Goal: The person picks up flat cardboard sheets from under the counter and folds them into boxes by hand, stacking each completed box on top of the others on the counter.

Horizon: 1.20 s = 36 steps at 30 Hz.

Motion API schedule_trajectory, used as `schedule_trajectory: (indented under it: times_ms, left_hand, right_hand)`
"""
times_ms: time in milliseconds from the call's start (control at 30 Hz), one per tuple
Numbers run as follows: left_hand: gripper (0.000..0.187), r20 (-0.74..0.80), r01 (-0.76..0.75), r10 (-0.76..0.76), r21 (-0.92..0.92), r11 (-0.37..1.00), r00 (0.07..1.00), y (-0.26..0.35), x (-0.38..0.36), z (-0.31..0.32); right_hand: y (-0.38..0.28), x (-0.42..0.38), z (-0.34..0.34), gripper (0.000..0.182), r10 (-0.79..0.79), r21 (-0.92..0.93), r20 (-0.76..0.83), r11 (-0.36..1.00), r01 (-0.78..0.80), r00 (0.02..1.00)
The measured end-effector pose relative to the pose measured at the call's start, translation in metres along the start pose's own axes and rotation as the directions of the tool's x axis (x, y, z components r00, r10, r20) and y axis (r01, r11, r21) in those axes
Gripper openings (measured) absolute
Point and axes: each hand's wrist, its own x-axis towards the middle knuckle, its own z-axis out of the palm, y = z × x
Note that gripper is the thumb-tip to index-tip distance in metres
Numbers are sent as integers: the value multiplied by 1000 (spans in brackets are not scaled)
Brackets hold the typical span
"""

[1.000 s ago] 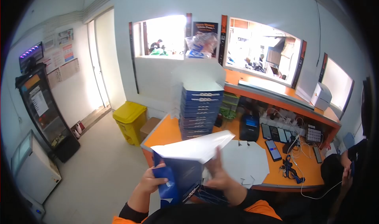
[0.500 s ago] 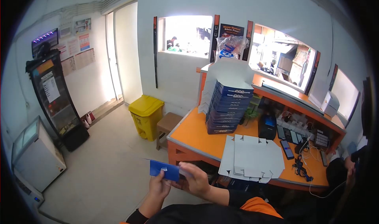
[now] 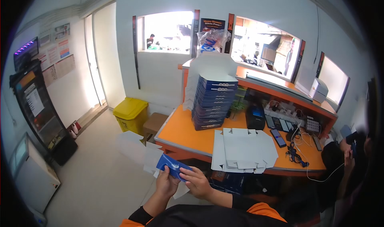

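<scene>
A partly folded cardboard box [image 3: 173,166], blue outside and pale inside, is between my two hands in front of my body. Its pale flaps [image 3: 152,158] spread out to the upper left and look blurred. My left hand [image 3: 166,184] grips the near side, thumb on the blue panel. Fingers of my right hand [image 3: 196,181] lie closed against the panel's right end. On the orange table ahead stand a tall stack of folded blue boxes [image 3: 216,101] and a pile of flat pale box blanks [image 3: 250,149].
Left of the orange table [image 3: 182,127] are a brown stool [image 3: 155,123] and a yellow bin [image 3: 131,113]. Phones [image 3: 278,138], cables and a black bag-like item [image 3: 255,117] lie at the table's right. Another person's hand [image 3: 349,161] shows at the far right.
The view has turned slightly right. The blue panel has tilted and bent, and pale flaps now show at its upper left. My right hand has moved onto the panel with its fingers laid across it.
</scene>
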Motion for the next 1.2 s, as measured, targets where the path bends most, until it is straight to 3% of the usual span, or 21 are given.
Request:
schedule_trajectory:
  times_ms: [133, 233, 333, 400, 467, 500, 533, 567, 600, 700, 733, 833, 867, 967, 1000, 1067, 1100, 1133, 1167, 1200]
  left_hand:
    - [30, 52, 196, -195, -12, 980, 979, -24, -1, 9]
    - [30, 31, 251, -252, 50, 967, 967, -41, -2, 21]
    - [25, 49, 315, -318, 63, 947, 947, -47, 2, 9]
    - [28, 95, 283, -312, 233, 930, 945, -46, 3, 0]
    - [34, 78, 315, -365, 360, 878, 928, -39, 4, -16]
    - [35, 141, 435, -527, 411, 801, 838, -29, 6, -25]
    - [35, 191, 535, -672, 468, 703, 716, -17, 8, -34]
    - [35, 225, 610, -791, 530, 589, 568, -12, 8, -37]
    - [35, 276, 703, -846, 470, 533, 457, -8, 2, -29]
    - [35, 300, 740, -874, 466, 485, 383, -18, -6, -39]
    - [27, 274, 787, -869, 373, 491, 412, -18, -10, -34]
    - [15, 293, 804, -821, 210, 556, 491, -25, -17, -49]
    - [4, 138, 833, -862, 222, 506, 487, -24, -20, -50]
    - [5, 313, 851, -854, 198, 487, 416, -36, -15, -85]
    - [6, 334, 854, -852, 196, 481, 403, -35, -14, -86]
    - [8, 377, 861, -848, 198, 468, 373, -33, -9, -84]
    - [12, 293, 843, -847, 186, 505, 443, -28, -13, -69]
    - [17, 207, 822, -837, 178, 541, 506, -20, -21, -46]
    - [21, 121, 799, -817, 174, 576, 563, -17, -25, -33]
    - [27, 147, 797, -821, 196, 572, 552, -20, -23, -35]
  right_hand:
    - [7, -17, -9, 27, 109, -55, -180, 991, -121, 978]
    - [10, -27, -3, 31, 180, -303, -220, 922, -242, 959]
    - [13, -41, -1, 36, 273, -302, -201, 896, -325, 941]
    - [2, -42, -10, 39, 283, -371, -123, 876, -309, 951]
    - [2, -43, -21, 39, 301, -153, -104, 937, -315, 948]
    - [3, -41, -27, 39, 307, -41, -95, 949, -311, 947]
    - [-6, -33, -38, 38, 500, 77, -61, 865, -496, 864]
    - [1, -22, -45, 34, 304, -5, -100, 952, -306, 947]
    - [5, -15, -53, 33, 381, -21, 63, 924, -381, 922]
    - [7, 1, -67, 28, 549, -223, 430, 834, -505, 717]
    - [6, 4, -67, 27, 592, -314, 514, 803, -506, 621]
    - [1, 3, -61, 29, 384, -152, 651, 911, -383, 655]
    - [-1, 8, -60, 30, 334, -96, 690, 921, -377, 642]
    - [14, 17, -52, 32, 241, -41, 777, 941, -336, 581]
    - [15, 18, -48, 32, 284, -112, 797, 936, -333, 532]
    - [11, 19, -38, 32, 322, -130, 755, 927, -351, 571]
    - [10, 18, -34, 32, 343, -141, 730, 922, -361, 591]
    - [12, 14, -34, 30, 252, -19, 744, 934, -358, 619]
    - [14, 13, -37, 30, 218, 4, 790, 933, -361, 574]
    - [16, 12, -42, 29, 181, 27, 833, 931, -365, 523]
